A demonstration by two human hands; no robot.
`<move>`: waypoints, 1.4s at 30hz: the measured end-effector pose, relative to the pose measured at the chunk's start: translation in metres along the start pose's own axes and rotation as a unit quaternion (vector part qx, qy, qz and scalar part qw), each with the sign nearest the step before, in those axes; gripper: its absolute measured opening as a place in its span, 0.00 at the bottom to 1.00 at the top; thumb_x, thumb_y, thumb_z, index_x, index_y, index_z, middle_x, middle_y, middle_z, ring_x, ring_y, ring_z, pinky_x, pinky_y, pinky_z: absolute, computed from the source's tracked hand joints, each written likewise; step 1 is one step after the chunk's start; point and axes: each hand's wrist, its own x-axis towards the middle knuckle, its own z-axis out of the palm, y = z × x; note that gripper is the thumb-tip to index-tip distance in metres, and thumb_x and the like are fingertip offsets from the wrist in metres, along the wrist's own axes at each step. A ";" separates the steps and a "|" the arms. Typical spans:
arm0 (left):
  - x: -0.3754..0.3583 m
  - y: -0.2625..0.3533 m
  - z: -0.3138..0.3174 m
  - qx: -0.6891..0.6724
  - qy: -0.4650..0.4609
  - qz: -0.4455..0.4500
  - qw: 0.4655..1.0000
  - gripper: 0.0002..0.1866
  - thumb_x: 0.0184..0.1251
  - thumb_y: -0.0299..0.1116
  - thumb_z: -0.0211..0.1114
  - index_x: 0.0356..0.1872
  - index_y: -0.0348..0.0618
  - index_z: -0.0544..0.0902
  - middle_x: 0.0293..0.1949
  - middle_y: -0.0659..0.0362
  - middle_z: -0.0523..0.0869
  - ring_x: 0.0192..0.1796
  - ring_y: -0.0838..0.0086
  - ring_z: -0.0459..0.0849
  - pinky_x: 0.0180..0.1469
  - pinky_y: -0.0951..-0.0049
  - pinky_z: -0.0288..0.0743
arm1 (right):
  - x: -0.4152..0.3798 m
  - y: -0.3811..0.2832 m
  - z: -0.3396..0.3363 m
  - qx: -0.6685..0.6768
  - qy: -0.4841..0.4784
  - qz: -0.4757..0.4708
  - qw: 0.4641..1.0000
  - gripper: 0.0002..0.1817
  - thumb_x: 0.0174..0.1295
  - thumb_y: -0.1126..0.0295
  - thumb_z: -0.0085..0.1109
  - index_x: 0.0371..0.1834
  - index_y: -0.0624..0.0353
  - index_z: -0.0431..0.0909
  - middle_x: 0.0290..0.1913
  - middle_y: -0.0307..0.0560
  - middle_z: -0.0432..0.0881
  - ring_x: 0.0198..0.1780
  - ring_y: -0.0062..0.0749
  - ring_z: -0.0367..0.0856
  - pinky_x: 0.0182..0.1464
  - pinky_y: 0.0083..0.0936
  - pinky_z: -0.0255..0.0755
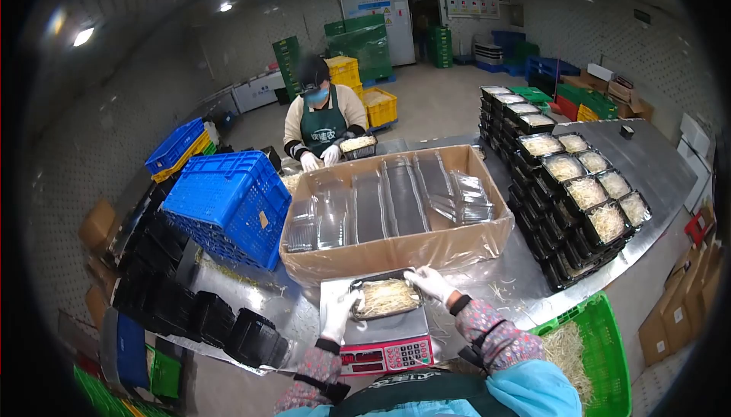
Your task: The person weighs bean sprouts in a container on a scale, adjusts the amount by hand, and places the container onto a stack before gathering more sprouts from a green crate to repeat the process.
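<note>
A black plastic tray [388,312] filled with pale, thin sprout-like strands [387,296] sits on the platform of a red digital scale [396,355]. My left hand [337,313], in a white glove, grips the tray's left end. The gloved fingers of my right hand [431,284] pinch the tray's far right corner. Just beyond the tray stands an open cardboard box [396,251] holding stacked clear plastic lids [403,198].
Filled black trays [588,193] stand in tall stacks on the metal table [655,166] at right. A green crate [609,348] of loose strands is beside me. Left are a blue crate [228,196] and empty black trays [251,335]. A co-worker [324,116] handles another tray opposite.
</note>
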 end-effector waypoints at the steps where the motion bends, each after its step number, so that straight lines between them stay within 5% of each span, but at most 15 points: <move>1: -0.021 0.021 0.007 -0.011 -0.028 0.001 1.000 0.19 0.65 0.28 0.69 0.55 0.32 0.79 0.42 0.56 0.87 0.37 0.74 0.88 0.36 0.74 0.84 | -0.018 -0.005 -0.004 -0.010 -0.001 0.043 0.999 0.24 0.60 0.49 0.70 0.37 0.58 0.71 0.27 0.41 0.81 0.20 0.21 0.79 0.19 0.21 0.71; 3: -0.029 0.002 -0.019 -0.006 -0.072 -0.122 0.990 0.19 0.65 0.26 0.67 0.55 0.31 0.76 0.45 0.53 0.86 0.40 0.67 0.88 0.40 0.64 0.87 | -0.033 0.013 -0.005 0.044 -0.057 0.069 0.995 0.22 0.60 0.58 0.72 0.38 0.55 0.65 0.25 0.44 0.81 0.21 0.27 0.83 0.16 0.23 0.74; 6: -0.039 -0.031 -0.023 -0.159 -0.080 -0.111 0.978 0.17 0.68 0.24 0.61 0.57 0.36 0.78 0.47 0.53 0.86 0.42 0.64 0.88 0.45 0.56 0.86 | -0.036 0.037 0.009 0.234 -0.078 0.076 0.966 0.20 0.60 0.67 0.72 0.37 0.55 0.63 0.24 0.45 0.81 0.21 0.30 0.84 0.14 0.25 0.76; 13: -0.028 -0.030 -0.036 -0.154 -0.033 -0.079 0.984 0.13 0.63 0.20 0.63 0.49 0.33 0.79 0.42 0.50 0.86 0.38 0.59 0.88 0.42 0.53 0.87 | -0.027 0.045 0.042 0.256 -0.033 0.057 0.964 0.16 0.63 0.68 0.68 0.33 0.53 0.65 0.22 0.48 0.82 0.16 0.28 0.81 0.11 0.22 0.69; 15: -0.016 -0.018 -0.050 0.018 -0.020 -0.112 0.993 0.19 0.63 0.23 0.68 0.53 0.32 0.74 0.44 0.50 0.85 0.43 0.58 0.87 0.48 0.54 0.85 | -0.030 0.028 0.033 0.161 -0.063 0.070 0.982 0.14 0.65 0.64 0.66 0.33 0.54 0.68 0.23 0.47 0.83 0.17 0.27 0.81 0.14 0.22 0.71; 16: -0.021 -0.002 -0.041 0.136 0.013 0.019 0.990 0.23 0.62 0.27 0.70 0.56 0.31 0.74 0.50 0.47 0.82 0.51 0.57 0.84 0.54 0.56 0.81 | -0.030 0.017 0.027 0.064 -0.094 0.082 0.990 0.14 0.67 0.60 0.64 0.33 0.55 0.71 0.24 0.45 0.84 0.18 0.25 0.81 0.16 0.21 0.72; 17: -0.023 0.016 -0.030 0.249 0.043 0.151 0.956 0.27 0.61 0.32 0.73 0.58 0.30 0.74 0.56 0.44 0.80 0.59 0.55 0.81 0.60 0.58 0.78 | -0.027 0.008 0.022 -0.064 -0.058 0.056 0.995 0.19 0.68 0.51 0.60 0.35 0.58 0.75 0.25 0.46 0.85 0.21 0.34 0.83 0.25 0.29 0.77; 18: -0.013 0.019 -0.024 0.250 0.042 0.150 0.955 0.27 0.61 0.32 0.73 0.58 0.30 0.74 0.56 0.44 0.80 0.59 0.55 0.81 0.60 0.58 0.78 | -0.026 -0.007 0.017 -0.187 0.039 -0.020 0.981 0.20 0.67 0.50 0.60 0.38 0.58 0.76 0.29 0.48 0.85 0.28 0.39 0.85 0.32 0.33 0.78; 20: 0.006 0.017 -0.011 0.407 0.074 0.346 0.842 0.36 0.59 0.35 0.74 0.66 0.32 0.69 0.66 0.41 0.71 0.73 0.49 0.63 0.74 0.57 0.59 | -0.021 -0.020 0.019 -0.305 0.132 -0.091 0.939 0.21 0.67 0.48 0.59 0.41 0.58 0.77 0.33 0.50 0.86 0.35 0.43 0.86 0.39 0.37 0.79; 23: -0.004 0.049 0.049 0.604 -0.035 0.386 0.697 0.43 0.62 0.52 0.66 0.72 0.36 0.64 0.74 0.42 0.62 0.77 0.43 0.55 0.75 0.41 0.48 | 0.013 -0.023 0.050 -0.280 0.195 -0.334 0.878 0.29 0.68 0.44 0.51 0.60 0.55 0.75 0.60 0.52 0.78 0.63 0.47 0.74 0.67 0.48 0.62; 26: 0.022 0.009 0.057 0.720 -0.142 0.313 0.603 0.42 0.64 0.56 0.57 0.76 0.47 0.61 0.77 0.48 0.58 0.77 0.46 0.54 0.73 0.33 0.45 | 0.018 -0.021 0.077 -0.422 0.108 -0.273 0.858 0.33 0.69 0.46 0.48 0.71 0.54 0.65 0.63 0.52 0.76 0.65 0.51 0.71 0.68 0.50 0.60; 34: 0.030 0.015 0.056 0.683 -0.146 0.361 0.617 0.42 0.59 0.51 0.64 0.72 0.42 0.64 0.71 0.44 0.66 0.73 0.45 0.60 0.70 0.41 0.52 | 0.022 -0.023 0.077 -0.330 0.167 -0.279 0.886 0.28 0.71 0.47 0.46 0.65 0.55 0.74 0.52 0.53 0.84 0.55 0.48 0.80 0.56 0.41 0.71; 39: 0.040 0.031 0.060 0.677 -0.147 0.330 0.641 0.32 0.55 0.52 0.66 0.60 0.46 0.75 0.49 0.55 0.81 0.55 0.59 0.77 0.55 0.55 0.65 | 0.030 -0.028 0.078 -0.387 0.169 -0.189 0.886 0.28 0.72 0.45 0.43 0.60 0.52 0.78 0.44 0.52 0.88 0.47 0.46 0.85 0.51 0.42 0.72; 40: 0.043 0.033 0.060 0.703 -0.131 0.351 0.605 0.29 0.55 0.53 0.65 0.55 0.47 0.78 0.44 0.58 0.82 0.53 0.62 0.79 0.53 0.57 0.66 | 0.033 -0.028 0.078 -0.382 0.163 -0.160 0.895 0.29 0.72 0.44 0.40 0.62 0.52 0.78 0.44 0.53 0.87 0.47 0.45 0.85 0.53 0.43 0.72; 42: 0.050 0.034 0.058 0.689 -0.152 0.365 0.607 0.28 0.55 0.53 0.65 0.54 0.47 0.79 0.44 0.58 0.82 0.53 0.62 0.79 0.53 0.57 0.66 | 0.033 -0.025 0.082 -0.376 0.187 -0.163 0.893 0.29 0.72 0.45 0.42 0.62 0.54 0.78 0.46 0.55 0.87 0.48 0.48 0.85 0.53 0.44 0.72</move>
